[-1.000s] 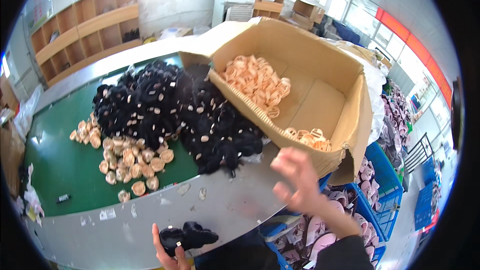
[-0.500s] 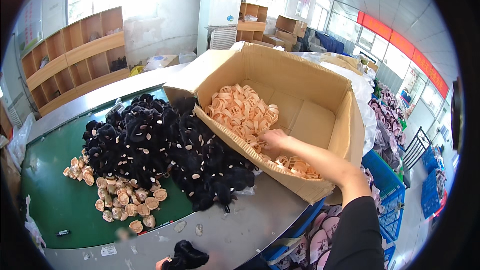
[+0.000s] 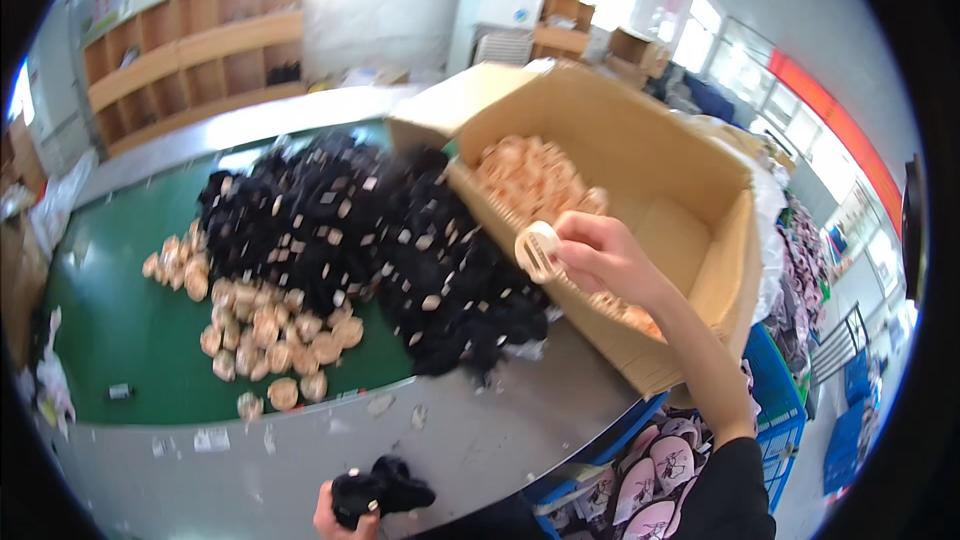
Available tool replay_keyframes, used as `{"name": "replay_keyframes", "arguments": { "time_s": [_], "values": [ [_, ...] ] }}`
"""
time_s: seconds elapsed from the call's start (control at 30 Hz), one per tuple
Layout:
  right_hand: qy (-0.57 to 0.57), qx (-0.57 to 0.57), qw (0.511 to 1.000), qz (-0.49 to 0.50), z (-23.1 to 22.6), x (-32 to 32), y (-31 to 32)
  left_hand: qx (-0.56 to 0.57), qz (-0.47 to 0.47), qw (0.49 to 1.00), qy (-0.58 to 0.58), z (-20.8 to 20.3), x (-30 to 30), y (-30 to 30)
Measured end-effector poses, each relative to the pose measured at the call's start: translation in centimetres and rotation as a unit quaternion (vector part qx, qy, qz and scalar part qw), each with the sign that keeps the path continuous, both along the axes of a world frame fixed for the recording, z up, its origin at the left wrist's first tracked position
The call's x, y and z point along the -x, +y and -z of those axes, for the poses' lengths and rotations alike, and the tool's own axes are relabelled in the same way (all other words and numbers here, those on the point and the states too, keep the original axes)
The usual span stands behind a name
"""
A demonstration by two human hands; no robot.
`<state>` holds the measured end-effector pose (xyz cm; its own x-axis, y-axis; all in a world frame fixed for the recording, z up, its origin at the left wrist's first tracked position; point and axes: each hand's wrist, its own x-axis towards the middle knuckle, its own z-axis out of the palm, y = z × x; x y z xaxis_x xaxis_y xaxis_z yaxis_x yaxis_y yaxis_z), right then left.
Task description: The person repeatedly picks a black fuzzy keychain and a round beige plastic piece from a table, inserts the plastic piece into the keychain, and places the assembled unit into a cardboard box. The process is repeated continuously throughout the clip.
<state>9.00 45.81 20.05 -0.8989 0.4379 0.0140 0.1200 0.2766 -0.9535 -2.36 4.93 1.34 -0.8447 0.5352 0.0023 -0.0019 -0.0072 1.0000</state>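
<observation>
Over the near wall of a cardboard box [image 3: 600,105], my right hand [image 3: 608,258] pinches a peach, rounded plastic piece with slots [image 3: 537,251]. Many similar peach plastic pieces [image 3: 532,178] lie heaped inside that box. My left hand [image 3: 338,518], cut by the lower edge, grips a small black plush piece [image 3: 392,486] above the grey table edge. On the table spreads a big heap of black plush pieces [image 3: 300,215] with small pale patches. In front of it sits a pile of shiny, beige, shell-like parts [image 3: 265,330].
The worktable has a green mat [image 3: 100,330] and a grey metal border [image 3: 340,450]. A dark marker [image 3: 120,392] lies on the mat. Below right stand blue crates [image 3: 780,410] with pink printed pieces [image 3: 672,462]. Wooden cubbyholes [image 3: 200,40] line the back wall.
My right hand has come up out of the box, bringing one peach plastic piece over its near wall. My left hand shows more, still on the black plush piece. The whole view has shifted.
</observation>
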Motion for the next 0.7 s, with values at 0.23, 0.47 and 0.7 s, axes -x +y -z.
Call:
{"name": "replay_keyframes", "arguments": {
  "time_s": [0.23, 0.47, 0.7],
  "values": [
    [0.002, 0.381, 0.9, -0.21, 14.2, 1.8, -20.4, 0.028, 0.026, 0.997, -0.068, 3.9, -1.9, -2.8],
    [0.081, 0.101, 0.977, -0.168, 19.2, 4.0, -29.5, 0.051, -0.061, 0.988, -0.129, 2.5, -4.1, -7.5],
    [0.004, 0.08, 0.983, -0.162, 18.9, 3.1, -30.1, 0.057, 0.06, 0.996, -0.031, 3.9, -3.0, -8.4]
  ]
}}
